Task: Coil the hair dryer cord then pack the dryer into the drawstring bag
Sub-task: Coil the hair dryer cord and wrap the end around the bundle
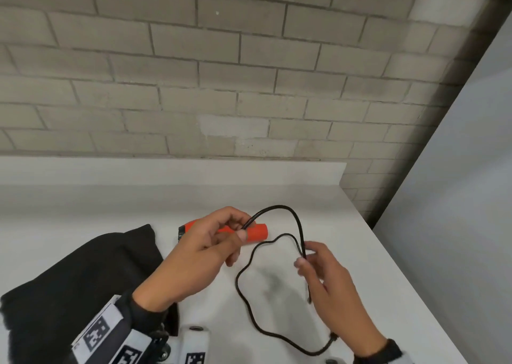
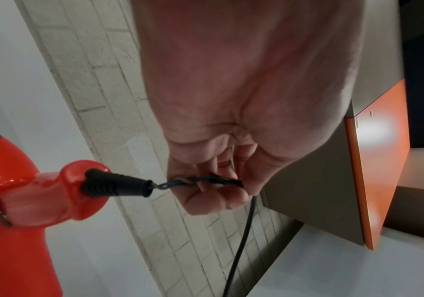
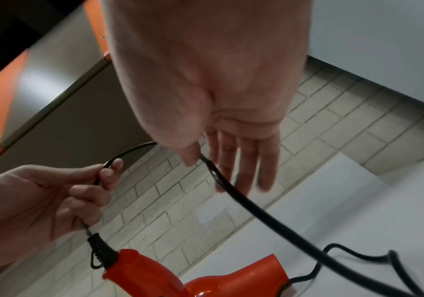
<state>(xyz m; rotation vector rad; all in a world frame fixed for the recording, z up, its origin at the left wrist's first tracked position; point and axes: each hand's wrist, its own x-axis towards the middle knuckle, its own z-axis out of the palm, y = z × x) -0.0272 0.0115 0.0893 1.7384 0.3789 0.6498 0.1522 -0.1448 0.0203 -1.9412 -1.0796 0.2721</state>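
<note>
An orange hair dryer (image 1: 257,232) lies on the white counter (image 1: 110,205), partly hidden behind my left hand (image 1: 241,229). That hand pinches the black cord (image 1: 238,280) close to the dryer's strain relief (image 2: 114,185), fingers curled round it (image 2: 211,182). From there the cord arcs up and right to my right hand (image 1: 303,261). My right hand pinches it between thumb and forefinger (image 3: 200,160), its other fingers straight. The rest of the cord lies in a loose loop on the counter. The black drawstring bag (image 1: 83,275) lies flat to the left, under my left forearm.
A brick wall (image 1: 249,72) backs the counter behind a low white upstand. A grey panel (image 1: 457,197) stands to the right, past the counter's slanting right edge. An orange-edged cabinet door (image 2: 373,160) hangs overhead.
</note>
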